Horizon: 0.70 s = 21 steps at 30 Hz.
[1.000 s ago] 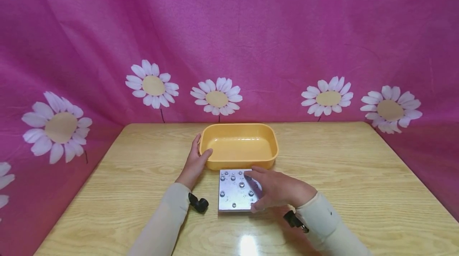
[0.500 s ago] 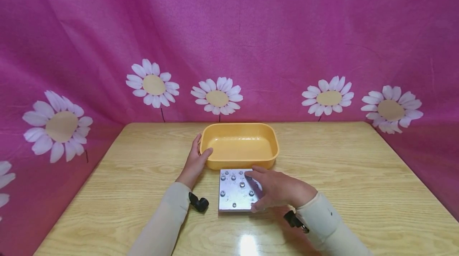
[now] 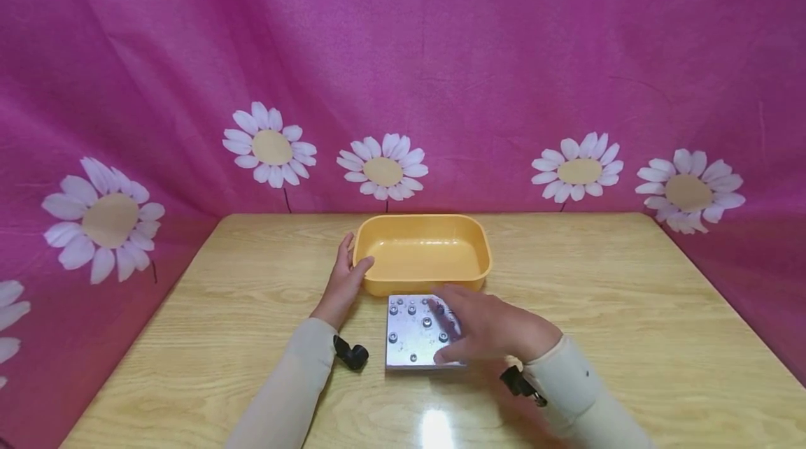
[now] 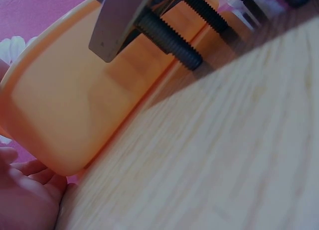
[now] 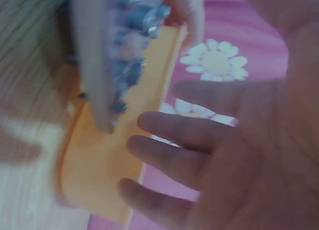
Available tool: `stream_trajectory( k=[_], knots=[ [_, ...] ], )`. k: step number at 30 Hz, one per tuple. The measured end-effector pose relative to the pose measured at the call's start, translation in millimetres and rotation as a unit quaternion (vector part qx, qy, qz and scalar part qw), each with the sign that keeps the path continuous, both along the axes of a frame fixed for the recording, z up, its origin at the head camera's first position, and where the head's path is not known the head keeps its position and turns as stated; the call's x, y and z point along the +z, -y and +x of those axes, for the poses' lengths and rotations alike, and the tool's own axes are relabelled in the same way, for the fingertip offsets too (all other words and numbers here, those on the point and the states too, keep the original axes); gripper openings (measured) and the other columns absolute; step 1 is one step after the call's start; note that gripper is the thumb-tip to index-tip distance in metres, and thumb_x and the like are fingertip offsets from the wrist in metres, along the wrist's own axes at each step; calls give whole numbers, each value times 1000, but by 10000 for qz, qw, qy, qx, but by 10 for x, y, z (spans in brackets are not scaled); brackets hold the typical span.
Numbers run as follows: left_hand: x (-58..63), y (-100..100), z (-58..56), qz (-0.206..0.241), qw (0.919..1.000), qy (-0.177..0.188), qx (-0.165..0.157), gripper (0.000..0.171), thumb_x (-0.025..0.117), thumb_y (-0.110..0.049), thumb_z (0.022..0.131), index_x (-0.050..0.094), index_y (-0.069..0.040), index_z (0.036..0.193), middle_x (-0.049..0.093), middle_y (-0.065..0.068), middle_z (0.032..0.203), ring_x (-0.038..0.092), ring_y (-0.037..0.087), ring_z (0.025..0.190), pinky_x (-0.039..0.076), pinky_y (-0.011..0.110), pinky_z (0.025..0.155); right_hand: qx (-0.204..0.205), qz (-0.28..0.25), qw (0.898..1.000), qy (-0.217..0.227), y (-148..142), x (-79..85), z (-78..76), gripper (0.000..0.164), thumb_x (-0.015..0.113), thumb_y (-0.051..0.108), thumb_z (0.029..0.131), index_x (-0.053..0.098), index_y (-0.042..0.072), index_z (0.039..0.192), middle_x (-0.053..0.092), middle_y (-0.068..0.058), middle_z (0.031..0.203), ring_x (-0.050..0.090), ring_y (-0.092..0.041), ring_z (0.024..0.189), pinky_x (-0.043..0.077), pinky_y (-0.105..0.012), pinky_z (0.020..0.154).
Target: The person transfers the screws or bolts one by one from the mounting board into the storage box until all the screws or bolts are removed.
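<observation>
A shallow yellow tray (image 3: 422, 219) stands in the middle of the wooden table, and its orange wall (image 4: 75, 105) fills the left wrist view. My left hand (image 3: 343, 284) holds its left end, thumb hooked over the rim and fingers along the outer wall. In front of the tray lies a square metal plate (image 3: 409, 337) with several screws in it; the threaded screw shafts (image 4: 169, 38) stick out under the plate's corner. My right hand (image 3: 488, 326) hovers over the plate's right side. Its fingers (image 5: 169, 160) are spread and relaxed, holding nothing, blurred by motion.
The table (image 3: 630, 309) has bare wood to the left and right of the tray. A pink daisy-print cloth (image 3: 403, 71) hangs behind the table and drapes past its sides. Black camera mounts sit at the left wrist (image 3: 350, 353) and the right wrist (image 3: 520, 385).
My right hand has come up off the plate's right side, its fingers loosening and spreading. The left hand, the tray and the plate have stayed put.
</observation>
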State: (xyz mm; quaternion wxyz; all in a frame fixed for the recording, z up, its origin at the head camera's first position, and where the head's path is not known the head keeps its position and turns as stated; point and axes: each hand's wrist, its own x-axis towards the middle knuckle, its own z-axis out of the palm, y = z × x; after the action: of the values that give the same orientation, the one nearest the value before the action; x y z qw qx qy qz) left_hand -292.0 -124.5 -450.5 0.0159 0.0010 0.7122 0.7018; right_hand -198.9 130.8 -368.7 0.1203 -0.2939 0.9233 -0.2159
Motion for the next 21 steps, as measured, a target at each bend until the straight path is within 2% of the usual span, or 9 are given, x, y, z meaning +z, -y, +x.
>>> stream_trajectory(
  k=[1,5,7,9,12,18,21],
  knots=[
    [-40,6,-26,-12,10000,-20,59,76,55,-25,95,8,-25,155,26,9,157,33,24,139,32,38,112,83,-112,9998,-167,14,24,-6,80,81,39,75,43,14,141,56,-4,126,54,-19,109,46,-41,97],
    [-51,0,-27,118,9998,-112,99,74,55,-25,95,11,-25,155,28,10,156,36,25,137,34,39,111,355,-198,9951,-903,157,101,-70,47,77,28,81,62,8,121,63,-4,98,54,-15,84,51,-34,79],
    [-51,-10,-30,207,9996,-166,34,74,54,-24,95,11,-24,155,28,10,156,36,25,137,35,39,110,484,-19,9905,-1287,258,119,-125,34,76,23,82,67,6,110,63,-3,93,53,-13,79,51,-32,74],
    [-51,-16,-36,290,9993,-216,-38,74,54,-22,95,11,-22,155,28,11,156,36,26,137,34,39,111,615,130,9869,-1486,366,129,-198,25,75,21,82,69,7,102,62,-2,90,53,-13,77,51,-31,71],
    [-50,-17,-36,291,9994,-180,-18,74,55,-23,95,12,-23,155,29,12,155,37,26,137,33,39,111,712,508,9838,-1564,520,152,-296,19,74,17,82,70,10,98,61,0,89,54,-12,76,51,-28,69],
    [-32,2,-21,89,9998,63,162,75,57,-28,94,13,-28,154,31,9,154,39,23,135,34,37,111,762,1498,9776,-1264,762,192,-450,13,68,15,85,69,12,97,59,2,85,54,-11,69,52,-27,68],
    [-22,-7,-16,79,9998,41,158,75,57,-27,93,12,-27,155,31,11,154,39,24,136,35,38,111,842,1844,9718,-1203,841,196,-500,7,67,15,86,69,14,93,59,2,82,54,-11,68,52,-26,68]
  ],
)
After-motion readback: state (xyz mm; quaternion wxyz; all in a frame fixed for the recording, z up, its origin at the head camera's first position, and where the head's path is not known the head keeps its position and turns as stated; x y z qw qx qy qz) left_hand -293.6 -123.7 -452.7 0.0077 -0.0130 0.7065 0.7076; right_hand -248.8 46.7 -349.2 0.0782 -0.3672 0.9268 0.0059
